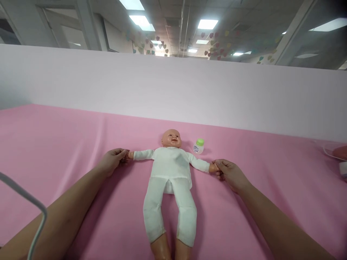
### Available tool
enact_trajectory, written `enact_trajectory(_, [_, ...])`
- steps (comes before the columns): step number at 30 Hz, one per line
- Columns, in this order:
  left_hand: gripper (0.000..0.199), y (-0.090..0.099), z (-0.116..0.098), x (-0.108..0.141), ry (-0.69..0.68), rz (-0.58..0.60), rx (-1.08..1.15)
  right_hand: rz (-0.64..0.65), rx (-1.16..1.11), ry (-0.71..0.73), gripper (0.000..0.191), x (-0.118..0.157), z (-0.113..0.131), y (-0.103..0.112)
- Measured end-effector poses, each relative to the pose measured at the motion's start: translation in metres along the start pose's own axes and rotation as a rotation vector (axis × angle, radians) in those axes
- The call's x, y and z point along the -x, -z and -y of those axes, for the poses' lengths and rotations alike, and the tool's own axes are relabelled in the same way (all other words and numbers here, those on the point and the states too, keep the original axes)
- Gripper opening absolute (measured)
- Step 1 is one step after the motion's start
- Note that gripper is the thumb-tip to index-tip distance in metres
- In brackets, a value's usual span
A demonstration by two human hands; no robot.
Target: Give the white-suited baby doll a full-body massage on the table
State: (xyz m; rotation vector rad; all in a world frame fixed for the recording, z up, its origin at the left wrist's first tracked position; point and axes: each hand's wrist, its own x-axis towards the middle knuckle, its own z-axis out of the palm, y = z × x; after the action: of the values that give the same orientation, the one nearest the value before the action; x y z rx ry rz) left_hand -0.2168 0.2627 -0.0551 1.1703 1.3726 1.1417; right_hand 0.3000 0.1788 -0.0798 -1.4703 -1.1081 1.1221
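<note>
A baby doll [170, 166] in a white top and white trousers lies on its back on the pink sheet [81, 144], its arms stretched out to both sides. My left hand [113, 159] is closed around the doll's hand at the left, fingers pinching it. On the other side my right hand [230, 173] grips the doll's other hand between thumb and fingers. Beside the doll's head stands a small clear bottle [198, 146] with a green cap and a printed label; neither hand touches it. The doll's feet run out of view at the bottom.
A white wall panel [162, 90] rises behind the pink surface. At the right edge sits a clear container [333, 150] with something orange-brown in it, and a white object [343, 168] is partly cut off. A grey cable [29, 198] crosses the lower left, over my forearm.
</note>
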Motion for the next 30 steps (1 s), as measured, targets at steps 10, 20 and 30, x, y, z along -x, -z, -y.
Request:
enact_trajectory(10, [0.038,0.001,-0.001,0.005,0.065,0.055,0.142,0.071,-0.139,-0.059,0.047,-0.004,-0.006,0.007])
enact_trajectory(20, [0.047,0.004,0.000,0.006,0.002,0.116,0.053,0.216,-0.133,-0.071,0.053,-0.003,-0.007,0.017])
enact_trajectory(30, [0.048,0.001,0.000,0.005,-0.002,0.045,-0.028,0.167,-0.042,-0.011,0.045,0.003,0.000,0.006])
